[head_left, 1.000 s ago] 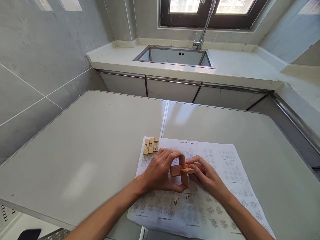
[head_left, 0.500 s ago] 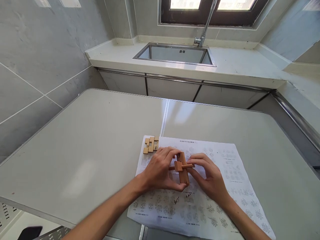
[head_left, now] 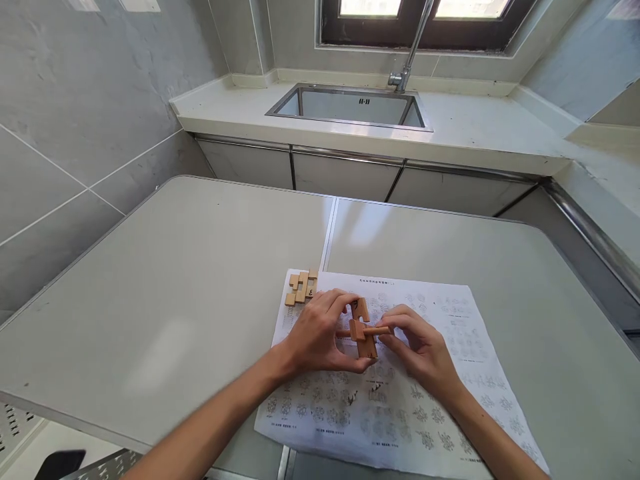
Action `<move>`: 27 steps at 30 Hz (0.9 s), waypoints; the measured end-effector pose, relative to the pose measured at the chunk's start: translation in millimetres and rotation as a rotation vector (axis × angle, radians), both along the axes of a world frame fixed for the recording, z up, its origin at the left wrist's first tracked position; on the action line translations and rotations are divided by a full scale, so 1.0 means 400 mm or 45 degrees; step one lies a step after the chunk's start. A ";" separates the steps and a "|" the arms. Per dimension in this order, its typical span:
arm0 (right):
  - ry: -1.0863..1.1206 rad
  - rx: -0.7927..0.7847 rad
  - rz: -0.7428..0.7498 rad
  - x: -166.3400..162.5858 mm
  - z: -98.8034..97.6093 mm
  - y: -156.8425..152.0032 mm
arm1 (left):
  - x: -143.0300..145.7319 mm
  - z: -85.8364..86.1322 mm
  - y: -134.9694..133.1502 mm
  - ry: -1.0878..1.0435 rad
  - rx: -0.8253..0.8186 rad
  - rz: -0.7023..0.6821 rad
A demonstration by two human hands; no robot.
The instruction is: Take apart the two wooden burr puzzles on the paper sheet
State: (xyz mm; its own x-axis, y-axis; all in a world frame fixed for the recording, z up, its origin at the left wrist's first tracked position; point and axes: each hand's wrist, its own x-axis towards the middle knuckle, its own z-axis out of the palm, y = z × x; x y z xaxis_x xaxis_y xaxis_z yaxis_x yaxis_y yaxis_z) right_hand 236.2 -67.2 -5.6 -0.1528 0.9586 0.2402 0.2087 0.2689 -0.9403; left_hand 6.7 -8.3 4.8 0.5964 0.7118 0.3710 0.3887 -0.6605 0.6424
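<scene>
Grey table (head_left: 175,280) with centre seam, sheet (head_left: 440,333) on it; steel sink (head_left: 350,107) under window behind. Left hand (head_left: 317,337) and right hand (head_left: 423,350) both pinching puzzle (head_left: 364,330) above sheet; loose blocks (head_left: 301,288) at sheet corner

Grey tiled walls (head_left: 75,113), steel sink (head_left: 350,107) under dark-framed window (head_left: 420,27), grey table (head_left: 175,280).

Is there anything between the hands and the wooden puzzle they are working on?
Nothing visible. The left hand and the right hand both grip the wooden puzzle directly, above the printed sheet. The loose wooden pieces lie apart at the sheet's far left corner.
</scene>
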 end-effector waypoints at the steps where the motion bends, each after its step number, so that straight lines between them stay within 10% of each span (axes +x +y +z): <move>1: 0.013 -0.004 0.005 0.000 -0.003 -0.001 | 0.000 0.001 -0.001 -0.006 0.016 -0.006; 27: 0.508 -0.648 0.464 0.037 -0.014 0.007 | -0.003 0.021 -0.008 -0.231 -0.124 -0.157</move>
